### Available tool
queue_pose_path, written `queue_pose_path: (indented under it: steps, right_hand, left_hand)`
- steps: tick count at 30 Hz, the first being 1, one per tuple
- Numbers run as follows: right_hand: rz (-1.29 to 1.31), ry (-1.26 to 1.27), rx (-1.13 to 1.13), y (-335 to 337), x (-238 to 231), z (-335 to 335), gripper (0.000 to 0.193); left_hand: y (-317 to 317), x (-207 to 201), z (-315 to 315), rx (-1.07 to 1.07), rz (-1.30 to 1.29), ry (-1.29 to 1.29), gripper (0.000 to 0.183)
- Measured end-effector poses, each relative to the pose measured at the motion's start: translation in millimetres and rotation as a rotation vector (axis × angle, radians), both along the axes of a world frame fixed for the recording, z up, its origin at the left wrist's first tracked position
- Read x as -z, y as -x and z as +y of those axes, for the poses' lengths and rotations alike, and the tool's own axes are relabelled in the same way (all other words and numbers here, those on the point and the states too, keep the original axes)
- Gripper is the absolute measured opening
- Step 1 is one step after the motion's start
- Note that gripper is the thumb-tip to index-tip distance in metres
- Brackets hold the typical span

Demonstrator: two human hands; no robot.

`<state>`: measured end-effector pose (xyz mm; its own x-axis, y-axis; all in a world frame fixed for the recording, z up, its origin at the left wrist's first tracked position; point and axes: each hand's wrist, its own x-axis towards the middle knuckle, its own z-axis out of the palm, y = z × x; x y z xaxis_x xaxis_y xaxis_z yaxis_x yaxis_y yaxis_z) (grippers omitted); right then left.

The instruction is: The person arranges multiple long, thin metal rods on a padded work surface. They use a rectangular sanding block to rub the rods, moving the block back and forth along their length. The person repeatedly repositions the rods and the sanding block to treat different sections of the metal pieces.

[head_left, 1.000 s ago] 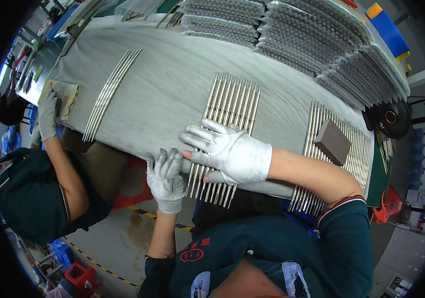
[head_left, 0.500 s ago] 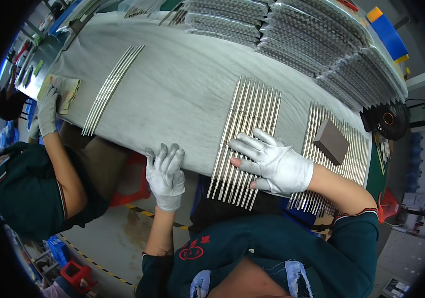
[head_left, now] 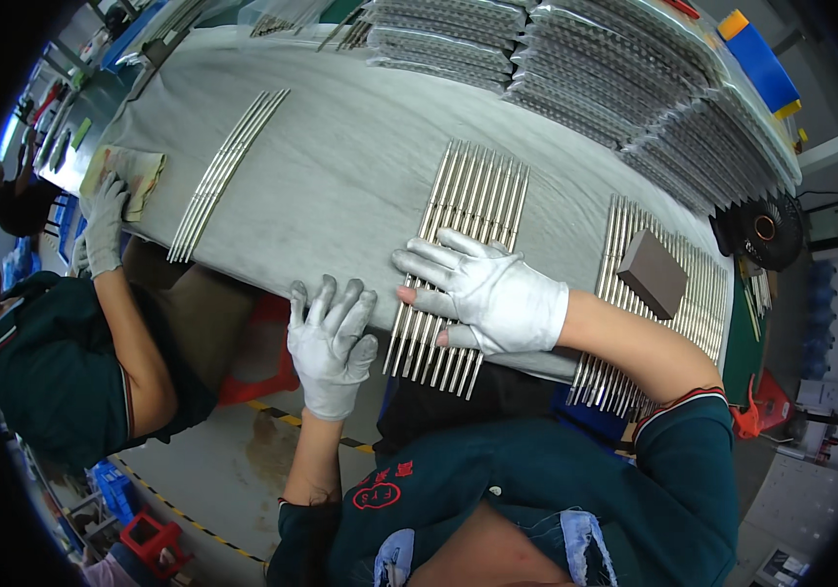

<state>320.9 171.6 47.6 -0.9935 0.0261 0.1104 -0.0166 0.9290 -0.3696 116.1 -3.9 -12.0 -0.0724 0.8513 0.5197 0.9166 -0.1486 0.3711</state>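
Under my right hand (head_left: 482, 293) lies a row of slim metal rods (head_left: 473, 196), side by side, their near ends reaching past the table's front edge. The gloved palm rests flat across them with fingers stretched out; two bare fingertips poke out of the glove. My left hand (head_left: 331, 342), in a greyish white glove, is held up at the table edge, left of the rods, fingers apart and empty. A second, wider row of metal rods (head_left: 600, 333) lies to the right, with a brown-grey rectangular block (head_left: 654, 274) on top.
A smaller group of rods (head_left: 228, 176) lies on the grey cloth (head_left: 340, 166) at left. Beside it a co-worker's gloved hand (head_left: 106, 220) touches a stained yellowish cloth (head_left: 145, 181). Stacked clear plastic trays (head_left: 614, 88) line the back; a black fan (head_left: 761, 230) stands at right.
My right hand and the rods under it have shifted left and slightly away from me. My left hand's fingers have spread wider. The co-worker's hand has moved slightly.
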Motion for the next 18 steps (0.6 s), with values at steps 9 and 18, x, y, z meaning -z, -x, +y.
queue_pose_path:
  steps: [9,18]
  right_hand:
    - [-0.077,-0.006,0.025,-27.4,-9.8,-3.5,0.062]
    - [-0.182,0.029,0.079,-60.8,-18.5,-8.7,0.063]
  left_hand:
    - [-18.2,-25.0,-5.4,0.216,0.074,0.165,0.07]
    - [-39.2,-31.2,8.1,0.37,0.15,0.253,0.086]
